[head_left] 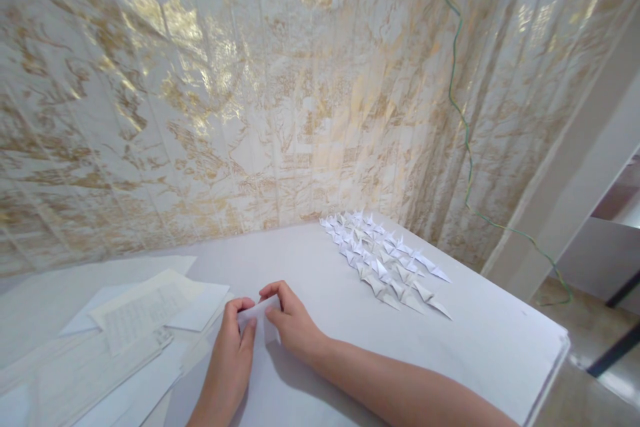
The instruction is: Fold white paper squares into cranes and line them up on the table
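A small sheet of white paper (260, 310) is held up just above the table between my two hands. My left hand (235, 337) pinches its left end between thumb and fingers. At the other end, my right hand (290, 317) has its thumb on the near face and its fingers curled behind the top edge. The paper's upper edge looks folded, though the fingers partly hide it. Farther right on the table, folded paper cranes (380, 267) stand in several close rows, apart from my hands.
Loose papers (135, 313), some printed, overlap on the left of the white table (450, 367). A gold-patterned covering (280, 93) hangs behind it. Down the right side runs a thin green wire (467, 140), past the table's right edge.
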A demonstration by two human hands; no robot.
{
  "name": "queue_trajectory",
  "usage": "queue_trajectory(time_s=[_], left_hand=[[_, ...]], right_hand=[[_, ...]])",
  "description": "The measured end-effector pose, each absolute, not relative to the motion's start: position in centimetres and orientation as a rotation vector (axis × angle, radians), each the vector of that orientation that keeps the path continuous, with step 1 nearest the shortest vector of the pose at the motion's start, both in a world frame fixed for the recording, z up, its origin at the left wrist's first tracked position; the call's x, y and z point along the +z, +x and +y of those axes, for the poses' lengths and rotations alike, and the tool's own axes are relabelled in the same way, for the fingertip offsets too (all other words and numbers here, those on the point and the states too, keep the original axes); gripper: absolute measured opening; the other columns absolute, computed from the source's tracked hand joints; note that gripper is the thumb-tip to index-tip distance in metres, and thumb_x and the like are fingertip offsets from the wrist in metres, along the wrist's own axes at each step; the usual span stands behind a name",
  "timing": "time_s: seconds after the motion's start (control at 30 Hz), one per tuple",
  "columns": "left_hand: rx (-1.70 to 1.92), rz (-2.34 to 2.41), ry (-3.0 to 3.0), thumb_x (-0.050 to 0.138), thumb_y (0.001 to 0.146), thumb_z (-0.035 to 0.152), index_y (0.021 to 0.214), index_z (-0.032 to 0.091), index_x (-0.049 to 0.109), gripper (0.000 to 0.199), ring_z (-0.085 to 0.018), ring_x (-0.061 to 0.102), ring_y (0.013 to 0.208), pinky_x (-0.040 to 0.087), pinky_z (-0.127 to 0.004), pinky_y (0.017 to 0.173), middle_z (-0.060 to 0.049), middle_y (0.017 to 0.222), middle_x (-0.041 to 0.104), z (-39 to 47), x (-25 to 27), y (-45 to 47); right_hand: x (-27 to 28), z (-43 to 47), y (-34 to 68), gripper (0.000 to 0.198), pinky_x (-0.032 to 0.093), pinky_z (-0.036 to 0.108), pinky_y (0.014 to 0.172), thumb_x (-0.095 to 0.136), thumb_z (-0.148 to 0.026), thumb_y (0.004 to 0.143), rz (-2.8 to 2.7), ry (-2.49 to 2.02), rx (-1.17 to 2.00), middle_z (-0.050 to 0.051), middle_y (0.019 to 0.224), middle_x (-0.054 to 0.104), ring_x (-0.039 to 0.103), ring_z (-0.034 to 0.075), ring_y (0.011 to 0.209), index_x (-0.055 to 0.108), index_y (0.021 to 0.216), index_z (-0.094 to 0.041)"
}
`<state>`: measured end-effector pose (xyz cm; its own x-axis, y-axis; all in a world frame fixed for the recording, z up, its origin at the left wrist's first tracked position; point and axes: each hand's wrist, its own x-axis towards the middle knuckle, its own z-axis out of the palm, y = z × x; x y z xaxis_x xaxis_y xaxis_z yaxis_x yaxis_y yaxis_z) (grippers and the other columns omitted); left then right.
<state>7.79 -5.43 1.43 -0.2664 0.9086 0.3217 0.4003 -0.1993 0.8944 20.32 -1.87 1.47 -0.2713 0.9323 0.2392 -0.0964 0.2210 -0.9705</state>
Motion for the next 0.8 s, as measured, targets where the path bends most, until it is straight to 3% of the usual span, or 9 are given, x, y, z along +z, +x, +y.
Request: queue_trajectory(time_s=[0.2, 0.37, 0.8], left_hand=[[1.534, 1.596, 1.532, 0.050, 0.080, 0.036, 0.098, 0.027, 0.053, 0.020, -0.028, 0.063, 0.102, 0.048, -0.046, 0.096, -0.004, 0.100, 0.064, -5.6, 2.2, 8.1], [1.517, 1.595, 1.528, 0.051, 0.076, 0.030, 0.095, 0.026, 0.055, 0.019, -0.029, 0.065, 0.100, 0.051, -0.048, 0.094, -0.004, 0.097, 0.067, -5.3, 1.7, 8.3], [1.360, 1.614, 1.476, 0.053, 0.072, 0.049, 0.091, 0.024, 0.054, 0.031, -0.028, 0.061, 0.075, 0.048, -0.042, 0.075, -0.001, 0.077, 0.063, -4.5, 1.7, 7.1]], right_hand=[[2.2, -2.6, 20.2, 0.029, 0.040, 0.034, 0.083, 0.050, -0.009, 0.070, -1.440, -0.815, 1.244, 0.002, 0.091, 0.061, 0.055, 0.020, 0.087, 0.058, 0.094, -0.023], [1.4, -2.1, 19.9, 0.031, 0.040, 0.035, 0.078, 0.047, -0.007, 0.065, -1.434, -0.878, 1.282, 0.001, 0.084, 0.060, 0.054, 0.021, 0.081, 0.057, 0.091, -0.021], [0.7, -1.5, 19.9, 0.023, 0.041, 0.035, 0.083, 0.048, -0.004, 0.076, -1.540, -0.928, 1.176, 0.000, 0.083, 0.055, 0.053, 0.020, 0.087, 0.055, 0.091, -0.020]])
